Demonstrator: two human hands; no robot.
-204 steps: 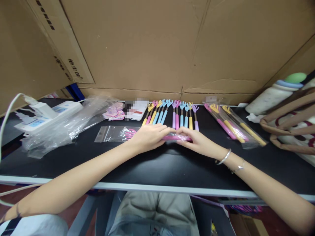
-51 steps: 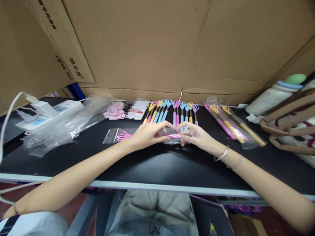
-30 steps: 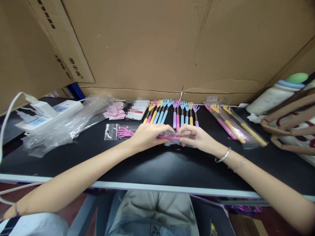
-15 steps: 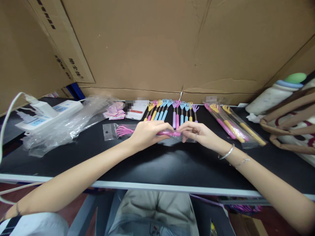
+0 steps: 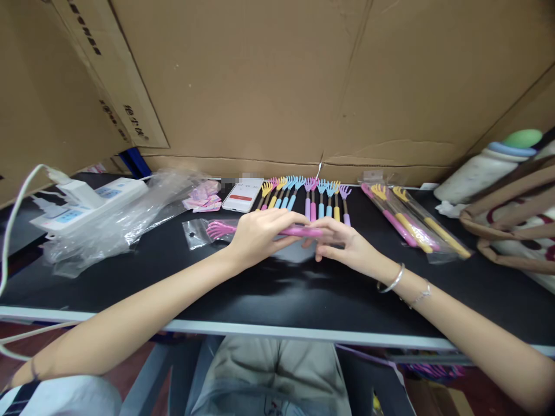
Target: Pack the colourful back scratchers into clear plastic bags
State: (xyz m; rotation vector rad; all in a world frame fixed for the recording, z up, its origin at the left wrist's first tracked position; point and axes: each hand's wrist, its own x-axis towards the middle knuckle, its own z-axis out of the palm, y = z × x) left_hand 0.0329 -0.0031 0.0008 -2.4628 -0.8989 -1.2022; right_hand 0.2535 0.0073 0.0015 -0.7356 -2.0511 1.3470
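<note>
A pink back scratcher (image 5: 302, 231) in a clear plastic sleeve (image 5: 193, 233) lies crosswise above the black table, its claw head to the left. My left hand (image 5: 260, 236) is closed around its middle. At the handle end, my right hand (image 5: 342, 240) has its fingers curled about the tip, slightly blurred, with the thumb lower down. Behind my hands, several unwrapped back scratchers (image 5: 321, 196) in yellow, blue, pink and purple stand in a row, claws pointing away. Several bagged back scratchers (image 5: 401, 222) lie to the right.
On the left are a white power strip (image 5: 93, 202) with plugs and a heap of clear plastic sleeves (image 5: 125, 222). Pink cards (image 5: 203, 197) and a phone (image 5: 243, 195) lie behind. A bottle (image 5: 481, 170) and a bag (image 5: 507, 219) stand right. Cardboard (image 5: 260, 81) walls the back.
My right hand's fingers have loosened and spread a little at the handle end, the thumb dropping lower. More of the pink handle shows between my hands. My left hand keeps its hold.
</note>
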